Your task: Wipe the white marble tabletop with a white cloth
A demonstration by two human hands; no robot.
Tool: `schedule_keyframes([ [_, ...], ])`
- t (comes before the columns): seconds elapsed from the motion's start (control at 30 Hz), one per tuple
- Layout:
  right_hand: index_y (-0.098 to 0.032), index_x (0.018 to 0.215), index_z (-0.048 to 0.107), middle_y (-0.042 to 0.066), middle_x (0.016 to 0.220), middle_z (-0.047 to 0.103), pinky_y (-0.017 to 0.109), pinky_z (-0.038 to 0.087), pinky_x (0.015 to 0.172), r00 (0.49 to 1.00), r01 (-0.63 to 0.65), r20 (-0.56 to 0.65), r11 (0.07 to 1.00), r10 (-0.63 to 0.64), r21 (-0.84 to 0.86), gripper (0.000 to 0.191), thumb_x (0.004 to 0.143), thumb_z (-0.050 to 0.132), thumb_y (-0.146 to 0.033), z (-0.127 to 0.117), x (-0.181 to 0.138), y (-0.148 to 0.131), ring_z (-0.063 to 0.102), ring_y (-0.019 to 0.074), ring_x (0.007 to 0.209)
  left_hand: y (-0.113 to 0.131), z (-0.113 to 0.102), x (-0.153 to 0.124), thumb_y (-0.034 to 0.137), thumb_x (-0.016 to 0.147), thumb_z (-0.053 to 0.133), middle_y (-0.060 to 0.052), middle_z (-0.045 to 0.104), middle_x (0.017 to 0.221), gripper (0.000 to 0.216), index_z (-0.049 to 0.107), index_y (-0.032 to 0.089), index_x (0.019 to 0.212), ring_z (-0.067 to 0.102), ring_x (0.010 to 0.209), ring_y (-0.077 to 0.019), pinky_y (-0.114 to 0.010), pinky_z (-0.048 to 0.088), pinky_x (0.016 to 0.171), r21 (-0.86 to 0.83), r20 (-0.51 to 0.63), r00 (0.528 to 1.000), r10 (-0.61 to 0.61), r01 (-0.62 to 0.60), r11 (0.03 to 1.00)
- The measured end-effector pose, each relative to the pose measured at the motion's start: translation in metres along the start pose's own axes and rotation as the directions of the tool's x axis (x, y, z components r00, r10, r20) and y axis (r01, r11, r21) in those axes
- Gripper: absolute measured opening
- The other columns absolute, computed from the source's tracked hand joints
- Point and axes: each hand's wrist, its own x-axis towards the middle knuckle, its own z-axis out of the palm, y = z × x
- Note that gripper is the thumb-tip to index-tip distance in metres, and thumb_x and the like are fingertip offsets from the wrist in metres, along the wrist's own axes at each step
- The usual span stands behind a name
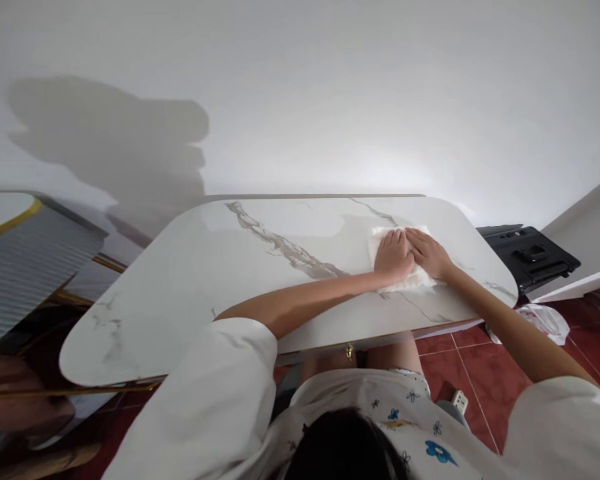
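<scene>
A white cloth [420, 281] lies spread on a marble-patterned white tabletop [180, 267], toward its right end. My left hand [395, 257] presses down on the cloth, its fingers held together and curled onto it. Right beside it, my right hand [430, 255] rests on the cloth from the other side, and its fingertips meet the left hand. Both hands grip the cloth against the table. Part of the cloth is hidden under them.
Behind the table stands a white wall [305, 100]. A black case [533, 257] is at the right, with a white plastic bag [547, 320] on the red tiled floor [475, 380]. At the left is a ribbed grey cabinet [35, 267]. A small gold knob [349, 353] sits under the front edge.
</scene>
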Motion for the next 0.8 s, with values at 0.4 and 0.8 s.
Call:
schedule_keyframes([
  [0.4, -0.018, 0.139, 0.045, 0.004, 0.147, 0.044, 0.041, 0.035, 0.110, 0.999, -0.040, 0.001, 0.999, 0.040, 0.033, 0.050, 0.092, 0.029, -0.026, 0.023, 0.142, 0.040, 0.039, 0.0230, 0.135, -0.082, -0.019, 0.126, 0.016, 0.088, 0.035, -0.013, 0.053, 0.134, 0.042, 0.050, 0.010, 0.126, 0.042, 0.130, -0.0238, -0.035, 0.030, 0.112, 0.116, -0.161, 0.983, 0.092, -0.074, 0.991],
  [0.8, -0.021, 0.120, 0.059, 0.007, 0.128, 0.061, 0.044, 0.044, 0.097, 0.997, -0.060, -0.033, 0.994, 0.063, 0.093, 0.041, 0.090, 0.032, -0.025, 0.038, 0.187, 0.061, 0.056, 0.0273, 0.116, -0.102, -0.024, 0.165, 0.017, 0.090, 0.035, -0.012, 0.062, 0.115, 0.026, 0.058, 0.016, 0.103, 0.051, 0.116, -0.0239, -0.036, 0.036, 0.104, 0.158, -0.200, 0.976, 0.089, -0.058, 0.986],
])
